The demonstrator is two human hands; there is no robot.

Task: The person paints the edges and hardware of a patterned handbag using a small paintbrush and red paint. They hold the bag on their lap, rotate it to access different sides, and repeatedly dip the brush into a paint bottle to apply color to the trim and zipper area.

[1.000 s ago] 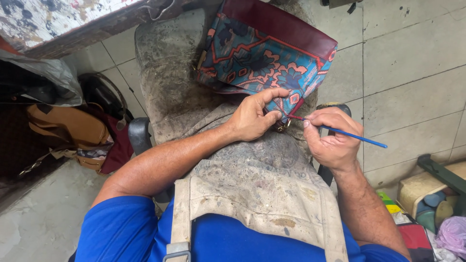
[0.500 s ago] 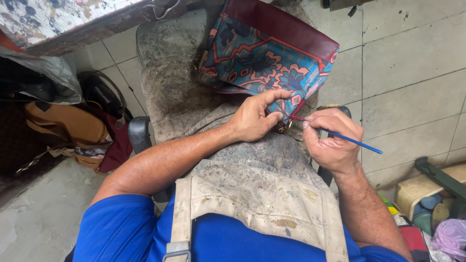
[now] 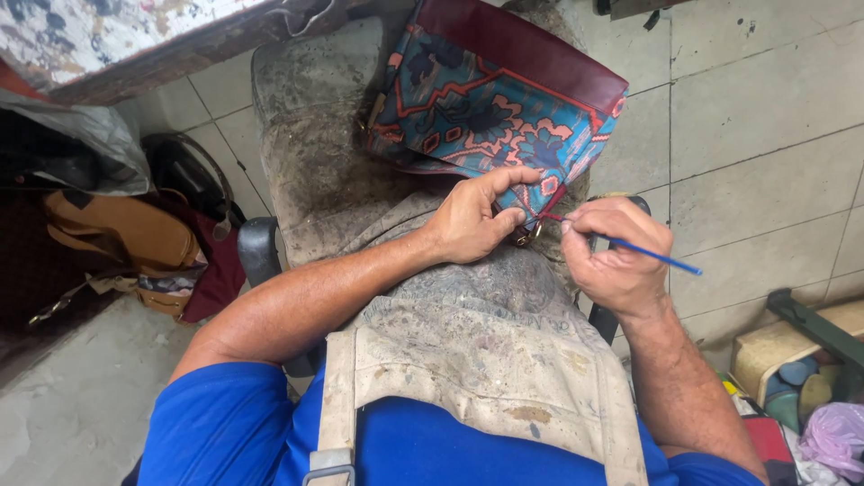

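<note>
A patterned teal, red and maroon bag (image 3: 490,108) lies on my stained apron (image 3: 468,351), which drapes over my lap. My left hand (image 3: 472,220) pinches the bag's lower corner by a small metal ring. My right hand (image 3: 616,256) holds a thin blue-handled brush (image 3: 652,256), its tip touching the bag's red edge right beside my left fingers.
A tan bag (image 3: 126,238) and a dark red one (image 3: 216,270) lie on the floor at left, under a paint-spattered bench (image 3: 108,36). At lower right stand a small box with round pads (image 3: 796,378) and a pink plastic bag (image 3: 832,436). Pale floor tiles (image 3: 765,135) lie to the right.
Both hands stay at the bag's corner. The brush has shifted only slightly along the red edge.
</note>
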